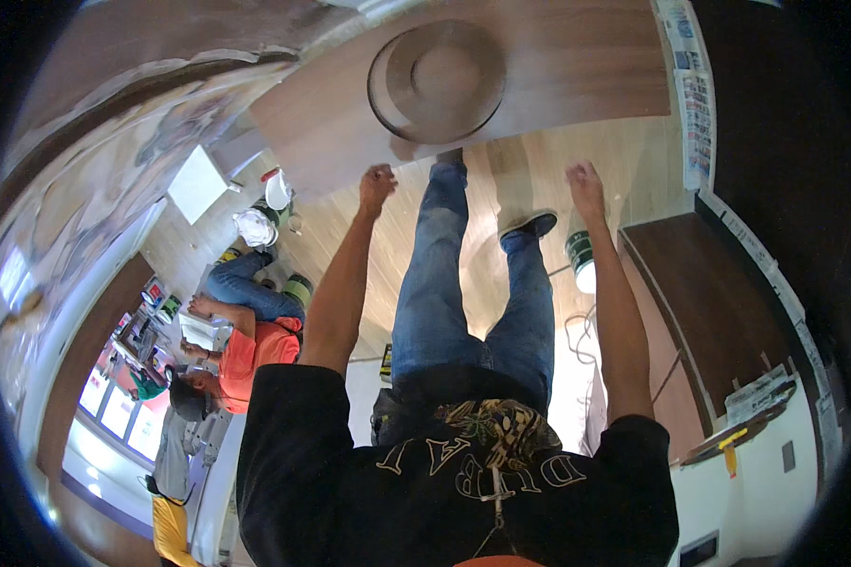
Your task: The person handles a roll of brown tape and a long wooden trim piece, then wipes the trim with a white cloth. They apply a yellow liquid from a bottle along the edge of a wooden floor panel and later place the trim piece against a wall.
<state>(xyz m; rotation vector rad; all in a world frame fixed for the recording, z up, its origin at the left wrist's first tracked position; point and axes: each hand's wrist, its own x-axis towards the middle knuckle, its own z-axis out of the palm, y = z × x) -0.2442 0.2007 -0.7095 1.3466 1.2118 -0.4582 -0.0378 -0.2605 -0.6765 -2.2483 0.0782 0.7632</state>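
My left hand (378, 188) hangs in the air near the front edge of a brown wood-look panel (577, 71), its fingers curled in with nothing visible in them. Farther right, my right hand (586, 189) is raised over the light wood floor (539, 156), thumb and fingers slightly apart and a little blurred. It holds nothing that I can see. On the panel is a round brown disc (447, 76) with a dark ring around it. My legs in blue jeans stand between my hands, one foot partly hidden by the panel.
At left a person in an orange shirt (260, 364) sits low among buckets and tools. A white board (197, 184) and a white bucket (277, 191) stand nearby. Beside my right forearm are a green container (580, 249) and a brown cabinet (719, 293). A cable (581, 340) lies behind.
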